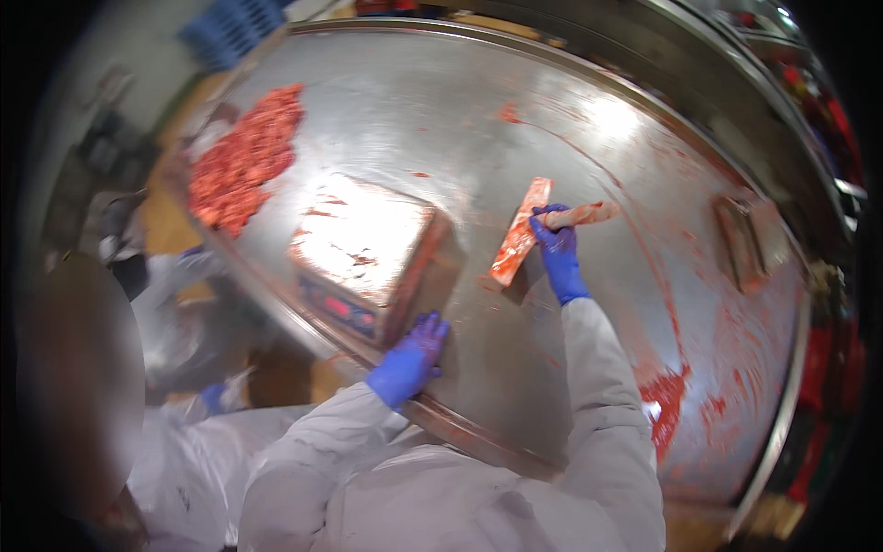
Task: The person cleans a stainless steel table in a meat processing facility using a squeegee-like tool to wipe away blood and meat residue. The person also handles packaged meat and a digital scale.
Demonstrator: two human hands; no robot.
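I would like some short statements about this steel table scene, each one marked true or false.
1. The right hand holds a scraper with a meat-smeared blade. True.
2. The left hand holds a knife. False: it holds nothing and rests on the table's near rim, beside the scale.
3. The pile of minced meat lies at the far left of the table. True.
4. Both hands wear yellow gloves. False: the gloves are blue.
5. The scale's top is heaped with meat. False: only smears show on it.
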